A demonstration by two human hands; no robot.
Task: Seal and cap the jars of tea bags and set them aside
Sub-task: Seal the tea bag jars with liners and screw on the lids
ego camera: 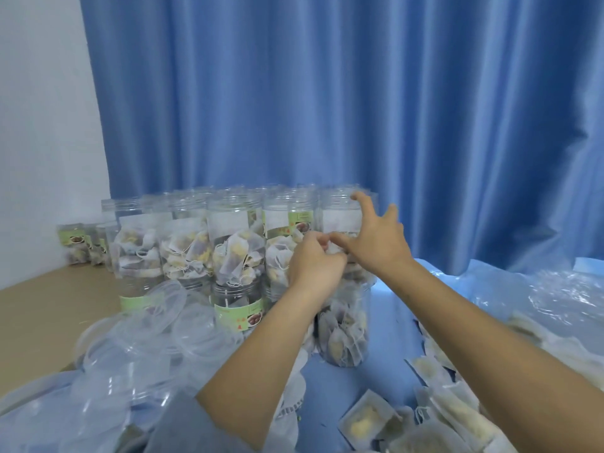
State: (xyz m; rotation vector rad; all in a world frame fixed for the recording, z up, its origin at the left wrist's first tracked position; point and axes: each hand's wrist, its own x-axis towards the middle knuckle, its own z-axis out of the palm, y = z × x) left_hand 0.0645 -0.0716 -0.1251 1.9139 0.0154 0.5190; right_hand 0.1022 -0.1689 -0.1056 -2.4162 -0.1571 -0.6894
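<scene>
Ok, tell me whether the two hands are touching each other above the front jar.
Touching. The head view shows the left hand and right hand meeting at thumb and fingertips, no gap, over the mouth of the front jar.

The mouth of the near jar [343, 335] is hidden behind the left hand [315, 266] and the right hand [379, 238], so whether a seal lies on it cannot be told. What the fingertips pinch between them is too blurred to name. The stacked jars [235, 237] behind smear together, and their label [238, 317] print is unreadable. The loose tea bags [366, 420] and clear lids [137, 348] run off the bottom edge.
</scene>
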